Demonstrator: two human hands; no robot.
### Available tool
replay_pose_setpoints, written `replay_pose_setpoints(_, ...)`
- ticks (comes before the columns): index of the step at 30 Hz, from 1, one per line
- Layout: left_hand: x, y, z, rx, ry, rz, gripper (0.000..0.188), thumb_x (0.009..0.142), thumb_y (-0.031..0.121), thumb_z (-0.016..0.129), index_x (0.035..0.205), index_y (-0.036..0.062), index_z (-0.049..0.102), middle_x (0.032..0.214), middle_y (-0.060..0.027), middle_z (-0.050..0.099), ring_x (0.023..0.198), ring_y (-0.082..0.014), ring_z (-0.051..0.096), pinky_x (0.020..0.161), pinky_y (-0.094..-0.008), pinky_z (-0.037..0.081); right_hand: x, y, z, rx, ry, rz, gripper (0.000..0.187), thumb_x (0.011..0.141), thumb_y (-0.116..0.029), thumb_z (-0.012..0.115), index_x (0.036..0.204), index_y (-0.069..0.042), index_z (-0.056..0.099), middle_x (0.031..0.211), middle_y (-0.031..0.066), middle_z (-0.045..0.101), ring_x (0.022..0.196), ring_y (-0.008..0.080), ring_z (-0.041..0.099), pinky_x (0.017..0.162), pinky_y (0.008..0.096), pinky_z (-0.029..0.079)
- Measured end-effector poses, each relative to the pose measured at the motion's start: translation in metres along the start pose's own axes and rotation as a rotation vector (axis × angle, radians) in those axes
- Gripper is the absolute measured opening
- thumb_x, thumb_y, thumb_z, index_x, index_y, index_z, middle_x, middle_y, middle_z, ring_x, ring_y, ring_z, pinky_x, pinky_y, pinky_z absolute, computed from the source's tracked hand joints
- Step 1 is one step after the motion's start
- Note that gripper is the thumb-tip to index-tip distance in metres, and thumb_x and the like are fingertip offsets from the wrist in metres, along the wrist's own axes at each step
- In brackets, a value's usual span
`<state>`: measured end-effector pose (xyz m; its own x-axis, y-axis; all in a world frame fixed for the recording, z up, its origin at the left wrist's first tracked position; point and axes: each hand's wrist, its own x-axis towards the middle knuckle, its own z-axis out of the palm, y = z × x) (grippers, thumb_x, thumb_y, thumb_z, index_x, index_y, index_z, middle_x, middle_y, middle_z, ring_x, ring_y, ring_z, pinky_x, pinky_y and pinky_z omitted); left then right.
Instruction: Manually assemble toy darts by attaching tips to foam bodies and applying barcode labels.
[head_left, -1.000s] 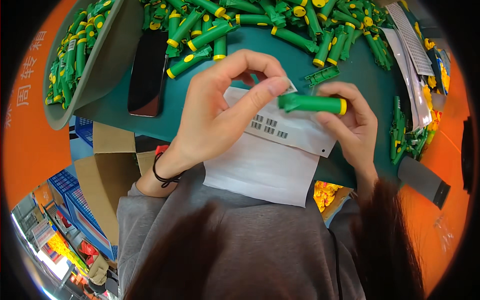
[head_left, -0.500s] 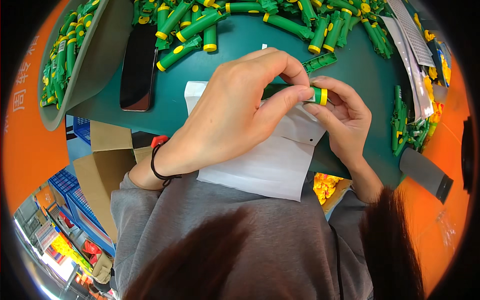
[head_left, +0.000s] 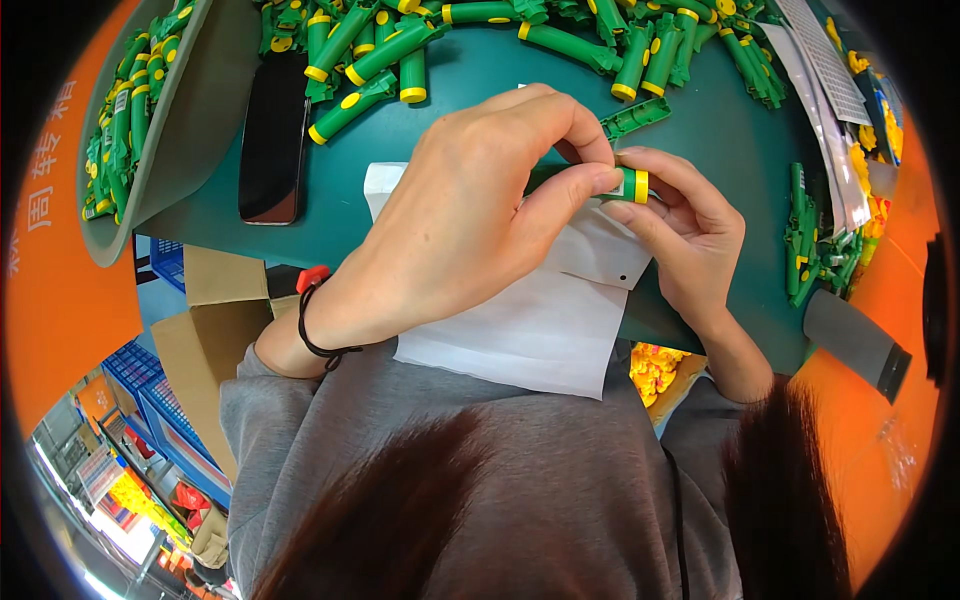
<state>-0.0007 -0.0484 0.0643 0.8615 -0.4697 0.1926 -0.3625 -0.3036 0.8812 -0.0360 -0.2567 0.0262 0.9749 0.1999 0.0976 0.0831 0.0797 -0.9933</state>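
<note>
A small green plastic tube with a yellow end band [head_left: 640,186] is between my two hands, over the green table. My left hand [head_left: 480,205] pinches it between thumb and fingers and covers most of its length. Around the yellow end, the fingers and thumb of my right hand [head_left: 695,225] are closed on the tube. Below the hands a white sheet [head_left: 510,335] hangs over the table's near edge onto my lap. Just beyond the tube lies a separate green half-shell part [head_left: 637,118].
Many green tubes with yellow ends [head_left: 395,52] are heaped along the far side. A grey bin [head_left: 185,110] of green parts stands left, beside a black phone [head_left: 273,140]. More green parts [head_left: 800,240], papers [head_left: 820,120] and a grey cylinder [head_left: 855,345] are at right.
Both hands and the tube have shifted very slightly left in the picture, as has the scene around them. The grip on the tube looks the same.
</note>
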Motion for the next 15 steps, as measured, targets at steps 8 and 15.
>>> replay_pose_setpoints(8,0.005,0.001,0.003,-0.064,-0.018,-0.113,0.012,0.091,0.01,0.067,0.093,-0.001,0.065,0.09,-0.0079,0.066,0.085,-0.0141,0.062,0.079,-0.0277,0.05,0.002,0.003,-0.011,-0.066,-0.066,-0.061,0.039,0.082,0.011,0.069,0.12,0.007,0.061,0.122,0.016,0.061,0.112,0.0221,0.061,0.095,0.0316,0.051)
replay_pose_setpoints(15,0.004,0.002,0.007,-0.255,-0.247,-0.14,0.022,0.098,0.02,0.056,0.104,0.001,0.064,0.082,-0.0182,0.06,0.077,-0.0308,0.059,0.066,-0.0393,0.045,0.017,-0.005,-0.009,0.146,-0.078,-0.184,0.05,0.1,-0.034,0.046,0.135,0.001,0.053,0.129,0.0147,0.058,0.121,0.0249,0.051,0.108,0.04,0.034)
